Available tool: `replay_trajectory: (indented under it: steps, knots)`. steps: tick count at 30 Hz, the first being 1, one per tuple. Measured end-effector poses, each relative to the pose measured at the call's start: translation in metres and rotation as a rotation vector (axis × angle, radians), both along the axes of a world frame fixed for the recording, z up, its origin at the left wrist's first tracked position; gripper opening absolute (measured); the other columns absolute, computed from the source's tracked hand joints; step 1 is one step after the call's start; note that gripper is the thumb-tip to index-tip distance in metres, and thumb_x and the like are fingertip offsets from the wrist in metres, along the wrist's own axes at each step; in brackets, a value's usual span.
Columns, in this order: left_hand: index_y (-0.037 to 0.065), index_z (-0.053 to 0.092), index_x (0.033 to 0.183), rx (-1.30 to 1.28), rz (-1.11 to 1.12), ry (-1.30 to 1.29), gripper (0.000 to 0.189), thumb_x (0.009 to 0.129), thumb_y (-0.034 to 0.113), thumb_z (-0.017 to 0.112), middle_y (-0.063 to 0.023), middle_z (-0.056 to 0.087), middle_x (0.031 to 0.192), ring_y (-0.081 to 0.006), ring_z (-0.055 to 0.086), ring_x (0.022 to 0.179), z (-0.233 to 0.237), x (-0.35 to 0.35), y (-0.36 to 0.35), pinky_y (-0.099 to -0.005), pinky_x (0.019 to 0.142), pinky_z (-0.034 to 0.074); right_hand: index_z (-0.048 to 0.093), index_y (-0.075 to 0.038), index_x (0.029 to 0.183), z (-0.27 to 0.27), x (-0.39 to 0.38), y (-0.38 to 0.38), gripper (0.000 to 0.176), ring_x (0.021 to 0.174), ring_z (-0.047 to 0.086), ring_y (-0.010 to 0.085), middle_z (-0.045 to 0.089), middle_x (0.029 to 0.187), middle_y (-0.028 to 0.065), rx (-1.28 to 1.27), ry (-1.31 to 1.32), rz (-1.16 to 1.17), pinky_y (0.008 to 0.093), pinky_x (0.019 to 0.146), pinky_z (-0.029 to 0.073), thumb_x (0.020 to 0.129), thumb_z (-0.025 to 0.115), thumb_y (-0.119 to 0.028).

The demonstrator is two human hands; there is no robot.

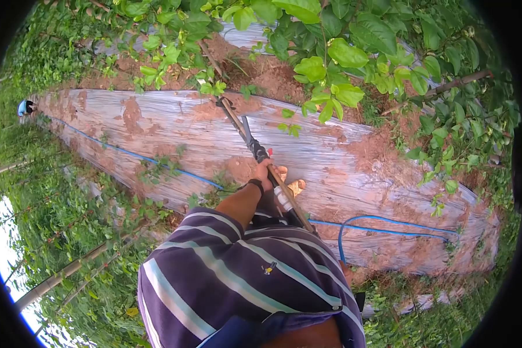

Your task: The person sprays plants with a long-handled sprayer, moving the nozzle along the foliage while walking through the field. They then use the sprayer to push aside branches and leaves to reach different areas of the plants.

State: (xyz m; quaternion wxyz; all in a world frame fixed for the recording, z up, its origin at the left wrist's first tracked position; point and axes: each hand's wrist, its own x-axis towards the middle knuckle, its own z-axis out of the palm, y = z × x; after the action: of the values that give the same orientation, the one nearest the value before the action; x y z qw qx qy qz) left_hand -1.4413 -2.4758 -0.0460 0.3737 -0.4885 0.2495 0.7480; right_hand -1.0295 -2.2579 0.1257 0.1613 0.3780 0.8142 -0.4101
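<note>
My left hand (263, 171), with a dark band at the wrist, is closed around a long brown pole (236, 123). Black wrapping and a short grey tube (246, 129) are fixed to the pole just beyond the hand. Nearer my body, a white wrapped section (283, 198) shows along it. The pole slants from my striped shirt up toward the leaves. Tan footwear (296, 187) shows beside the pole, on the ground sheeting. Only a sliver of skin shows at the shirt's right edge; my right hand is not visible.
Silvery plastic sheeting (174, 113), patched with reddish soil, covers the ground strip. A blue hose (139, 155) runs along it and loops at right. Leafy plants (348, 55) overhang above; poles (58, 278) stand among foliage at left. A person in blue (24, 108) is far left.
</note>
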Motion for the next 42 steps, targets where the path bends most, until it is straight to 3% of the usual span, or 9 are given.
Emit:
replay_trajectory:
  steps: [3, 13, 22, 25, 31, 34, 39, 41, 42]
  knots:
    - [0.009, 0.047, 0.074, -0.026, 0.008, 0.028, 0.018, 0.08, 0.017, 0.062, -0.0042, 0.048, 0.065, -0.0191, 0.051, 0.059, 0.012, -0.002, 0.004, -0.0326, 0.057, 0.048, 0.065, -0.009, 0.085, 0.049, -0.05, -0.006, 0.01, 0.068, 0.064, 0.0412, 0.063, 0.071, 0.0207, 0.113, 0.122, 0.087, 0.0442, 0.057, 0.048, 0.081, 0.063, -0.019]
    - [0.009, 0.047, 0.075, -0.044, 0.012, 0.021, 0.019, 0.079, 0.018, 0.063, -0.0041, 0.048, 0.065, -0.0194, 0.052, 0.058, 0.009, 0.003, 0.004, -0.0324, 0.057, 0.048, 0.062, -0.008, 0.083, 0.054, -0.056, 0.003, 0.011, 0.065, 0.063, 0.0399, 0.061, 0.069, 0.0199, 0.109, 0.093, 0.134, 0.0419, 0.054, 0.046, 0.081, 0.064, -0.018]
    - [0.009, 0.047, 0.08, -0.098, -0.039, -0.003, 0.016, 0.082, 0.017, 0.061, -0.0051, 0.047, 0.068, -0.021, 0.05, 0.061, -0.003, 0.006, 0.003, -0.0356, 0.06, 0.048, 0.061, -0.002, 0.082, 0.05, -0.054, 0.001, 0.017, 0.06, 0.062, 0.027, 0.058, 0.066, 0.0212, -0.019, -0.044, 0.038, 0.0399, 0.054, 0.044, 0.082, 0.065, -0.019]
    - [0.009, 0.047, 0.083, -0.189, -0.131, -0.013, 0.013, 0.084, 0.014, 0.059, -0.0066, 0.049, 0.069, -0.0233, 0.052, 0.062, -0.002, 0.002, 0.009, -0.0373, 0.061, 0.05, 0.062, 0.0, 0.078, 0.045, -0.054, 0.003, 0.021, 0.057, 0.057, 0.0213, 0.057, 0.064, 0.02, -0.085, 0.109, -0.025, 0.039, 0.054, 0.043, 0.082, 0.067, -0.02]
    - [0.002, 0.055, 0.099, -0.338, -0.481, 0.229, 0.016, 0.085, 0.011, 0.056, -0.0142, 0.06, 0.086, -0.0296, 0.063, 0.08, -0.079, 0.003, 0.004, -0.0413, 0.073, 0.054, 0.061, 0.002, 0.069, 0.006, -0.032, 0.02, 0.027, 0.054, 0.049, 0.0143, 0.055, 0.057, 0.0115, -0.315, -0.063, -0.083, 0.0356, 0.052, 0.039, 0.082, 0.068, -0.02]
    - [-0.003, 0.055, 0.119, -1.003, -1.02, 0.311, 0.037, 0.086, 0.013, 0.052, -0.02, 0.063, 0.111, -0.0323, 0.064, 0.099, -0.079, -0.003, 0.015, -0.0393, 0.082, 0.052, 0.061, 0.002, 0.066, 0.002, -0.036, 0.022, 0.03, 0.056, 0.046, 0.0092, 0.053, 0.057, 0.003, -0.474, -0.085, -0.203, 0.0321, 0.05, 0.036, 0.084, 0.067, -0.02]
    - [-0.003, 0.056, 0.116, -1.115, -1.048, 0.29, 0.038, 0.084, 0.018, 0.057, -0.0221, 0.063, 0.114, -0.0345, 0.063, 0.105, -0.031, -0.003, 0.034, -0.0389, 0.087, 0.049, 0.063, -0.002, 0.064, 0.0, -0.046, 0.024, 0.032, 0.056, 0.043, 0.0048, 0.051, 0.057, -0.0039, -0.678, -0.182, -0.369, 0.0281, 0.049, 0.033, 0.087, 0.066, -0.023]
    - [-0.003, 0.055, 0.118, -1.028, -0.932, 0.254, 0.039, 0.084, 0.015, 0.057, -0.0217, 0.064, 0.112, -0.0327, 0.063, 0.105, -0.005, -0.005, 0.033, -0.0397, 0.087, 0.049, 0.063, -0.001, 0.065, -0.007, -0.045, 0.026, 0.033, 0.056, 0.042, 0.0057, 0.049, 0.055, -0.0029, -0.626, -0.168, -0.28, 0.0293, 0.049, 0.033, 0.088, 0.066, -0.024]
    - [-0.001, 0.059, 0.11, -0.941, -0.842, 0.271, 0.031, 0.082, 0.013, 0.059, -0.0185, 0.065, 0.1, -0.0308, 0.065, 0.095, 0.009, -0.007, 0.03, -0.0392, 0.082, 0.051, 0.062, 0.001, 0.066, -0.01, -0.045, 0.028, 0.034, 0.055, 0.042, 0.0065, 0.047, 0.053, -0.0018, -0.565, -0.151, -0.202, 0.0306, 0.049, 0.033, 0.088, 0.066, -0.025]
